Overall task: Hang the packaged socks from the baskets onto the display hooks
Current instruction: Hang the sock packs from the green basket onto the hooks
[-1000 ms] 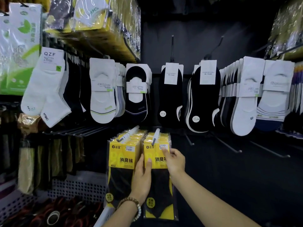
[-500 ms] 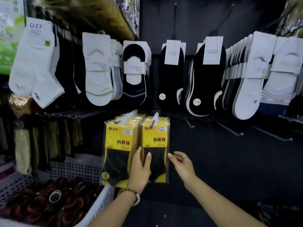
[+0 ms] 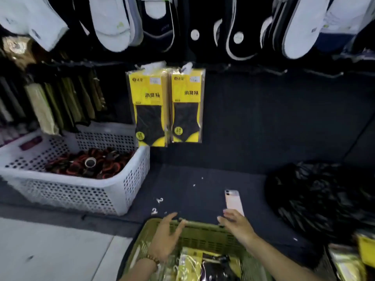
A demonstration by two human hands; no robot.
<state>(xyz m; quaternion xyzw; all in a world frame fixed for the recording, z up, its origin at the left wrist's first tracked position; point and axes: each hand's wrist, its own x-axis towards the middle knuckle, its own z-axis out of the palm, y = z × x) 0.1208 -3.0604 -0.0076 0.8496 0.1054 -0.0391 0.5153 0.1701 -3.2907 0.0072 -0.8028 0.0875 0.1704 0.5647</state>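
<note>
Empty-handed over the green basket [image 3: 199, 223], prob reaching for a pack

Left hand [image 3: 165, 236] & right hand [image 3: 236, 226] both loose, fingers spread, gripping nothing. Sock packs [image 3: 190, 262] lie in the basket right under them; hung packs [image 3: 187, 102] sit on display hooks [image 3: 187, 66] above.

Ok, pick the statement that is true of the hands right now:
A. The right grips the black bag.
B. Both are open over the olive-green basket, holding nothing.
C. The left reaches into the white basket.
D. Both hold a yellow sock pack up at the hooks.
B: the left hand and right hand hover with spread fingers over the far rim of the olive-green basket, while the yellow sock packs hang untouched.
</note>
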